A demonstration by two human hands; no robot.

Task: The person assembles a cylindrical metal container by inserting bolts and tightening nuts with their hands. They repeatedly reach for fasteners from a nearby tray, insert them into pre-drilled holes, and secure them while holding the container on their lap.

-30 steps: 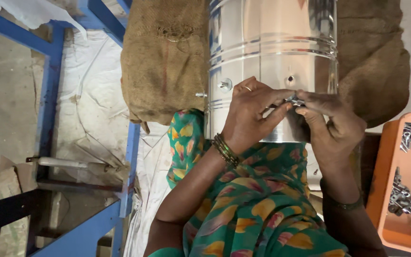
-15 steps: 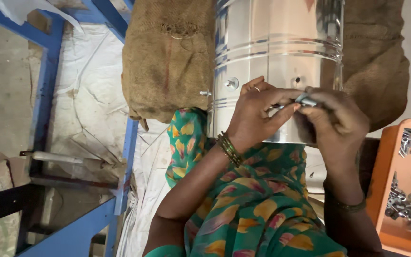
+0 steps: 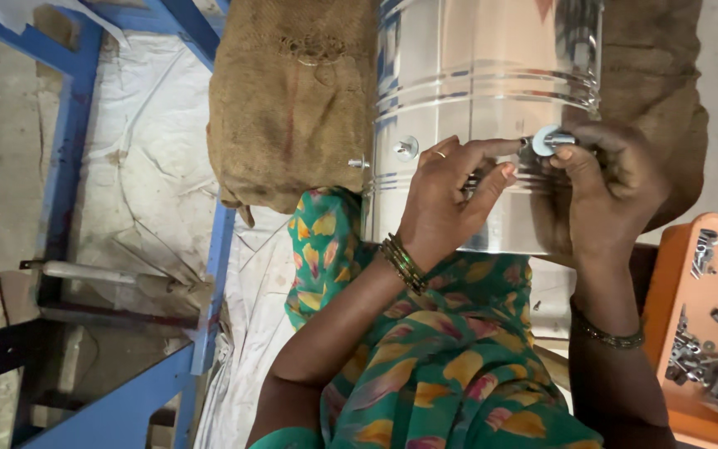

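Observation:
A shiny steel drum [image 3: 492,75] lies across my lap on brown burlap [image 3: 292,108]. My right hand [image 3: 612,187] pinches a small metal fitting with a white washer [image 3: 547,140] and holds it against the drum's side wall. My left hand [image 3: 446,204] rests on the drum with its index finger stretched out to touch that fitting. A fixed bolt [image 3: 407,148] and a smaller stud [image 3: 357,163] stick out of the drum further left. Bangles sit on both wrists.
An orange tray [image 3: 675,291] with several loose metal parts stands at the right edge. A blue metal frame [image 3: 64,150] runs down the left over a white sheet [image 3: 147,158]. My green patterned cloth [image 3: 425,357] covers my lap.
Both hands have moved slightly up and right along the drum. The fitting with its white washer now shows clearly between my right fingers, pressed to the drum wall.

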